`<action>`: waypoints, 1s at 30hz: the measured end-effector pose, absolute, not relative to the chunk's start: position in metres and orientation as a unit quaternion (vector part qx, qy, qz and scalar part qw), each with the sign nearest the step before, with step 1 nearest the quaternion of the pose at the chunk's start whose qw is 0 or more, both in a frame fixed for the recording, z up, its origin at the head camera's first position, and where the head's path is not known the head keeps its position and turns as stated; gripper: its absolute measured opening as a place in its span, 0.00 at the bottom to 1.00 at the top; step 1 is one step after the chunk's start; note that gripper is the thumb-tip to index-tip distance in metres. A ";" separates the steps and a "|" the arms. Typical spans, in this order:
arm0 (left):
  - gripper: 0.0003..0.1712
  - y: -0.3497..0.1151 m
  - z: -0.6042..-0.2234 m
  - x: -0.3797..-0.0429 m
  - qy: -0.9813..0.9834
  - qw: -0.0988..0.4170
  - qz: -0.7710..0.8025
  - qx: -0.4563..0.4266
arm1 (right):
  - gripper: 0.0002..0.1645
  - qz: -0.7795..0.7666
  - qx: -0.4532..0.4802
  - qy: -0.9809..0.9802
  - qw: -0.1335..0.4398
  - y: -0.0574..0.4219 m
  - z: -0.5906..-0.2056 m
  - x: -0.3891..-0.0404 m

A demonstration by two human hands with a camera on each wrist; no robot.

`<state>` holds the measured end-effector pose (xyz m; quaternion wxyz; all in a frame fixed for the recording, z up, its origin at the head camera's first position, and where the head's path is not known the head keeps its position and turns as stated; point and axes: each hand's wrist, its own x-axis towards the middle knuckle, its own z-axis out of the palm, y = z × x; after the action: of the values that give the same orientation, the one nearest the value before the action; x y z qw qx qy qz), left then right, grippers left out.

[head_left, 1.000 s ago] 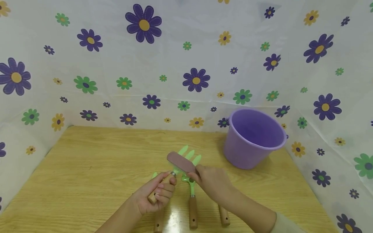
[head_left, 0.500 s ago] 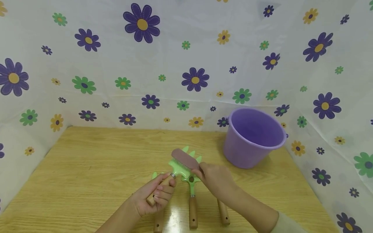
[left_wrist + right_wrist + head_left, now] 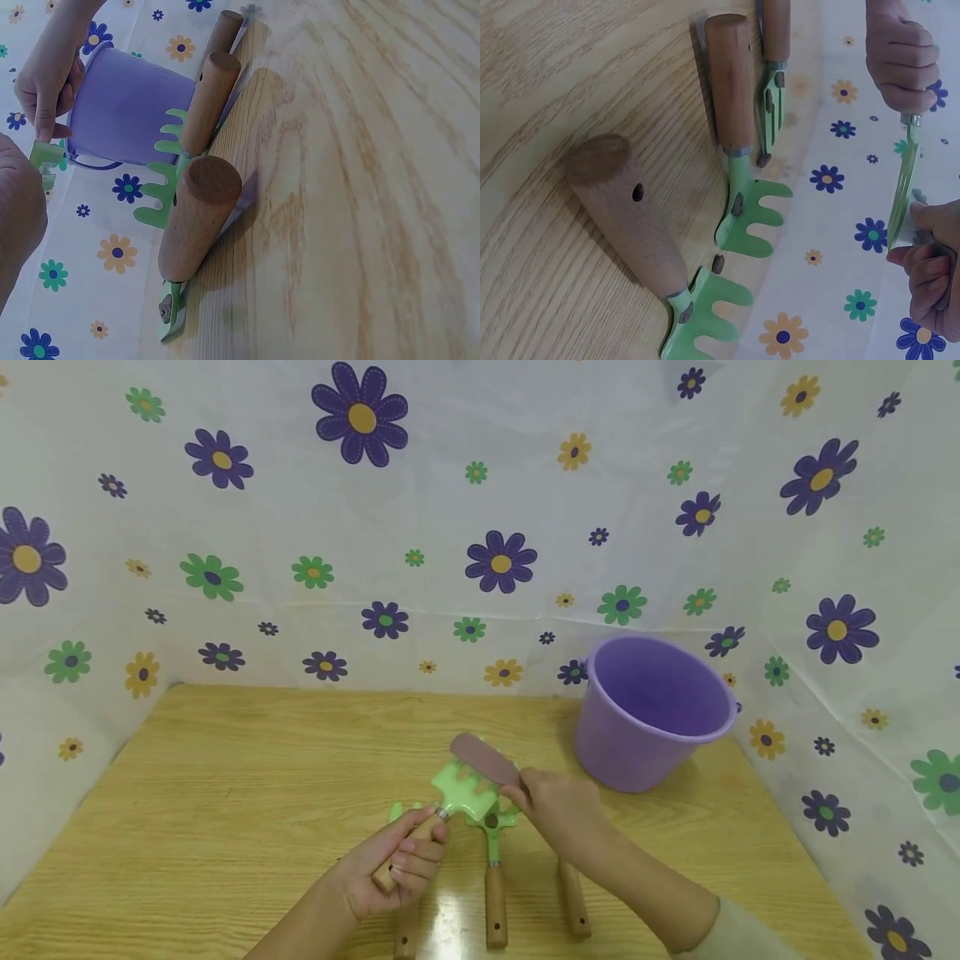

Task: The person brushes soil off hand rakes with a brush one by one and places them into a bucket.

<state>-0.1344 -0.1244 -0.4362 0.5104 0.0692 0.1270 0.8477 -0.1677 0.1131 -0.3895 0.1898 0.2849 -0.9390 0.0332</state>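
In the head view my left hand (image 3: pixel 401 864) grips the wooden handle of a green garden hand fork (image 3: pixel 459 793), lifted over the table. My right hand (image 3: pixel 558 814) holds a mauve brush (image 3: pixel 483 758), which lies across the fork's tines and hides their tips. Pale bristles (image 3: pixel 909 229) meet the fork's face in the right wrist view. Below the hands lie a left wooden-handled tool (image 3: pixel 406 935), a middle green rake (image 3: pixel 495 906) and a right tool (image 3: pixel 574 902), whose head the right arm hides in the head view.
A purple bucket (image 3: pixel 626 752) stands at the back right of the wooden table (image 3: pixel 247 793). Small dark lumps (image 3: pixel 718 264) sit on and beside the tools. Flower-printed cloth (image 3: pixel 435 485) surrounds the table at the back and sides.
The brush has slid up and right across the fork toward the tine tips, with my right hand shifting slightly right. More of the fork's green head shows. My left hand keeps its grip.
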 end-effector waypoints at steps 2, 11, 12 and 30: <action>0.24 -0.125 -0.436 -0.134 0.131 0.510 0.847 0.073 | 0.23 0.031 0.277 -0.943 0.182 0.114 -0.389 -0.169; 0.22 -0.127 -0.437 -0.133 0.119 0.518 0.844 0.071 | 0.23 0.054 0.254 -0.954 0.152 0.118 -0.388 -0.175; 0.22 -0.127 -0.437 -0.133 0.118 0.519 0.844 0.072 | 0.23 0.057 0.252 -0.954 0.154 0.118 -0.389 -0.176; 0.20 -0.130 -0.439 -0.133 0.113 0.526 0.839 0.082 | 0.24 0.081 0.220 -0.961 0.146 0.123 -0.392 -0.186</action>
<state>-0.1334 -0.1303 -0.4392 0.5261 0.0821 0.1134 0.8388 -0.1861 0.1227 -0.3924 0.1457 0.2201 -0.9611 0.0814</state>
